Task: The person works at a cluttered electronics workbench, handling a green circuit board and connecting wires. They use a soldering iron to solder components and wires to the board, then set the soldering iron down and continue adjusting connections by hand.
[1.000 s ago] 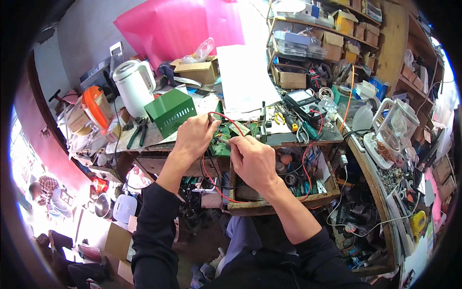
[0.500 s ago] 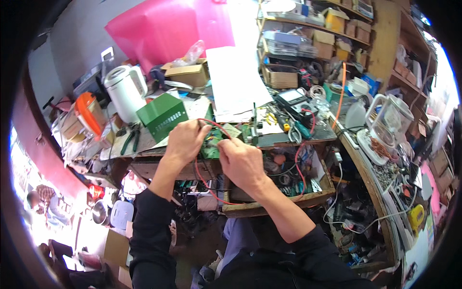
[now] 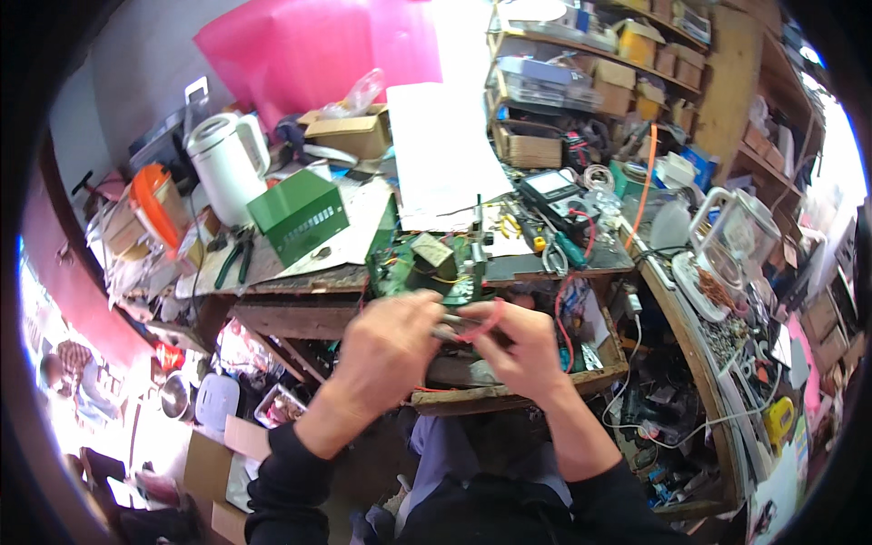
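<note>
1. Red lead point(image 3: 497, 312), head view: lies between my hands, its visible loop slanting away rightward.
2. Right hand point(image 3: 522, 352): nearer the loop, fingertips pinching it.
3. Left hand point(image 3: 386, 350): fingers bent inward; blurred, I cannot tell their grip.
4. Green chassis point(image 3: 385, 234): just beyond both hands.

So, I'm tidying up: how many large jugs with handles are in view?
2 that I can make out: a white jug behind and left of the green box, and a clear jug at the right. More may be hidden.
</note>
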{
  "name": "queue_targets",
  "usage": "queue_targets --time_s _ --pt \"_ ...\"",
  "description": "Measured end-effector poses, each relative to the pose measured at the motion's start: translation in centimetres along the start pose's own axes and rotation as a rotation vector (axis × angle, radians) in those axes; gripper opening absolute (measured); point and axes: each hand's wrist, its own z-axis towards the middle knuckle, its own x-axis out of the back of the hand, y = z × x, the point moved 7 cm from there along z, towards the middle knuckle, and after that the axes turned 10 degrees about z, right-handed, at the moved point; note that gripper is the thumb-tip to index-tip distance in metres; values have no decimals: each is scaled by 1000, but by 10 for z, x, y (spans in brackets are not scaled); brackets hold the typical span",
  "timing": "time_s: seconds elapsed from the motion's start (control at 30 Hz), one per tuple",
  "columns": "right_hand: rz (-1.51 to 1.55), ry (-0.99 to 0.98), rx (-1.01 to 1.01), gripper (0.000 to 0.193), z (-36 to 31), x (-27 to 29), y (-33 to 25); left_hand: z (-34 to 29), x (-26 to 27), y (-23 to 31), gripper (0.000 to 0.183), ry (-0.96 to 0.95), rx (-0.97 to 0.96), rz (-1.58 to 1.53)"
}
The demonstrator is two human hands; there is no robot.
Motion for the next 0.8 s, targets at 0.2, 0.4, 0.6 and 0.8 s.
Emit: queue_targets --time_s 0.2,0.4,0.6,0.8 --pt "-11 -203 -247 29 -34 14 -1 -47 -88 38 21 -294 118 -243" --pt "79 -16 -348 8 -56 42 46 -44 -124 60 28 -252 158 -381" --pt "136 274 -596 14 -72 103 123 -59 -114 33 26 -80 264 -338" --pt "-897 35 -625 36 -79 107 133 -91 -83 -15 14 121 528 -288"
